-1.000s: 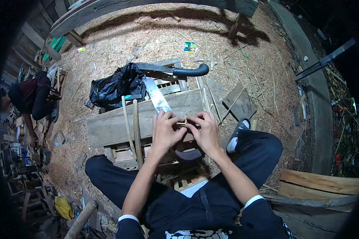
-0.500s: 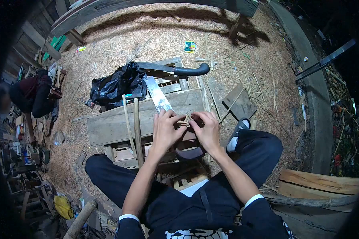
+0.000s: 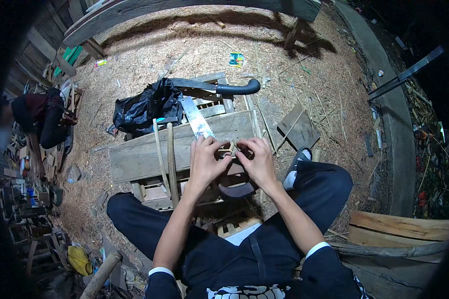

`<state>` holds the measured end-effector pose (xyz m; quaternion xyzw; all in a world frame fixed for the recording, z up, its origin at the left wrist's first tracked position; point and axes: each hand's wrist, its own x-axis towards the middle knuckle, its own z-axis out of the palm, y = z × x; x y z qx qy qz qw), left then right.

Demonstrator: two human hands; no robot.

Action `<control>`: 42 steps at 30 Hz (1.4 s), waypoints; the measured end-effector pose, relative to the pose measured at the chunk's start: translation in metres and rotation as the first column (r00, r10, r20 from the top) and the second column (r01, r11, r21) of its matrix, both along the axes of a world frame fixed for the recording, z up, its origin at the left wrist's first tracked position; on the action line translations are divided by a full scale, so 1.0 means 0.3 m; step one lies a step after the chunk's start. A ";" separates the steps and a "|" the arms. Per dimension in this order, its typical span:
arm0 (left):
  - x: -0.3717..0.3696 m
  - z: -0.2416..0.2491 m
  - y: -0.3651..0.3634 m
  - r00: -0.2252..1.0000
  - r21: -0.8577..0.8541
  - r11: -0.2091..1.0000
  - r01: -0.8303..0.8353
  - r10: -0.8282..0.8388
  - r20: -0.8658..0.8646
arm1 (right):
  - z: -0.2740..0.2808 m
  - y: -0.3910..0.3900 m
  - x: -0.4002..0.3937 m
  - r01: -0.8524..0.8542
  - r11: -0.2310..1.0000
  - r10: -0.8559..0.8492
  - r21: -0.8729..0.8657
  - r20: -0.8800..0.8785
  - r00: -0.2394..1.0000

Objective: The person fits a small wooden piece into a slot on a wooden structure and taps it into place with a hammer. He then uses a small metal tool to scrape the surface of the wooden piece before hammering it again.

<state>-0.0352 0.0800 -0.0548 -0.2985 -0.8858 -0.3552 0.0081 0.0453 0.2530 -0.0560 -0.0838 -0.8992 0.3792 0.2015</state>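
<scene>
Both hands meet over the near edge of a wooden board (image 3: 144, 154). My left hand (image 3: 207, 159) pinches one side of some small pale wooden pieces (image 3: 232, 148), and the fingers of my right hand (image 3: 257, 160) close on their other side. Just beyond my left fingertips lies a shiny saw blade (image 3: 196, 118); its brown handle (image 3: 237, 190) shows below the hands. Two sticks (image 3: 172, 164) rest across the board to the left. Fingers cover part of the small pieces, so their exact shape is unclear.
A machete with a black handle (image 3: 238, 88) and a black plastic bag (image 3: 147, 109) lie past the board. A square wooden slab (image 3: 298, 127) is on the ground at right. Another person (image 3: 47, 117) crouches at far left. A long beam (image 3: 184, 11) spans the top.
My hands keep nearly the same place, with a slight shift of the fingers around the small pieces. The person at far left has leaned and reaches an arm downward.
</scene>
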 end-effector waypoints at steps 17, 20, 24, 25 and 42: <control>0.013 0.012 -0.052 0.995 -0.023 0.997 0.075 -0.076 -0.071 | 0.007 -0.025 -0.010 0.004 0.998 -0.005 0.064 0.017 1.000; 0.000 0.015 -0.042 0.994 -0.029 0.996 0.086 -0.087 -0.069 | -0.011 -0.024 -0.013 0.014 0.997 -0.014 0.070 -0.004 1.000; -0.006 0.010 -0.039 0.991 -0.013 0.995 0.098 -0.098 -0.094 | 0.004 -0.029 -0.013 0.006 0.998 -0.005 0.067 -0.019 1.000; -0.006 0.006 -0.040 0.991 -0.014 0.995 0.097 -0.098 -0.091 | 0.008 -0.030 -0.013 0.007 0.999 -0.007 0.037 -0.010 1.000; -0.020 0.037 -0.018 0.996 -0.093 0.992 0.083 -0.080 0.042 | 0.052 0.033 0.010 -0.019 0.999 0.019 0.029 0.006 1.000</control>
